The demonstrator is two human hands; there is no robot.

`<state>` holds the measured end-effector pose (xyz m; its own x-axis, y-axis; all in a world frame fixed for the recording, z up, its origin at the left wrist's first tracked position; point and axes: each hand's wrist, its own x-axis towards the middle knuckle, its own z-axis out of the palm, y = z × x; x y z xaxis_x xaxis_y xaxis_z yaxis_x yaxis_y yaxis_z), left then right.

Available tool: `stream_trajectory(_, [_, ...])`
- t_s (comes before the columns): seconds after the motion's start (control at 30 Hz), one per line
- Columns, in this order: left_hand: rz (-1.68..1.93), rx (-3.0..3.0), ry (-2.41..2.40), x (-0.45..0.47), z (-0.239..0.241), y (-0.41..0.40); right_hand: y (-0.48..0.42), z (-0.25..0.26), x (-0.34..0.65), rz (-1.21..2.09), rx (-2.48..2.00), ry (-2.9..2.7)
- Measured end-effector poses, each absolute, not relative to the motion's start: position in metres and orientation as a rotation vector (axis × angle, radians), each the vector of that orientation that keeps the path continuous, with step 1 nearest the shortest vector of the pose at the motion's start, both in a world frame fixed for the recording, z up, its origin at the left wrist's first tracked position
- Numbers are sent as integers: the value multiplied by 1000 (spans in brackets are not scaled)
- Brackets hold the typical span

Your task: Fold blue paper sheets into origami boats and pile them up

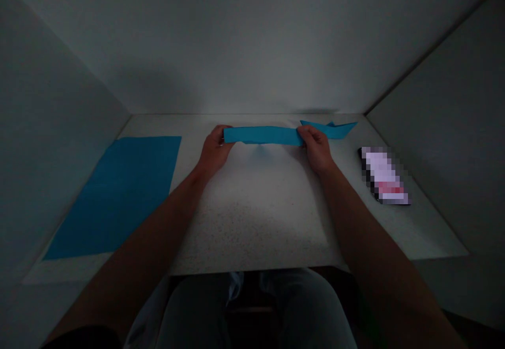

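Note:
A long folded strip of blue paper [262, 135] is stretched level between my hands, a little above the tabletop. Its left end is pinched by my left hand [216, 148], with some fingers hidden behind the paper. My right hand [316, 147] grips the right end, thumb in front. Just beyond my right hand lies a folded blue paper boat [335, 129], partly covered by that hand. A flat blue paper sheet [122, 191] rests on the left of the table, with my left forearm over its lower right corner.
The pale, speckled table [252, 217] meets a white wall [244, 43] at the back and side walls left and right. A phone with a lit, blurred screen [384, 175] lies on the right. My legs are below the front edge.

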<state>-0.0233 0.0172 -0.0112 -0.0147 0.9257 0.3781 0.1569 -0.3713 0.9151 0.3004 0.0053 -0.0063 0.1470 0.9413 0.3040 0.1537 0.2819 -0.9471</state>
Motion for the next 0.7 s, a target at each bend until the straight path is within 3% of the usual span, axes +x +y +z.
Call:
stream_trajectory(0.3, [1447,1204,1087,-20,-14,22,0,-7,297,1040,-942,-1449])
stream_trajectory(0.7, [1406,1322,1037,-18,-10,18,4,-10,293,1005,-1084,-1362])
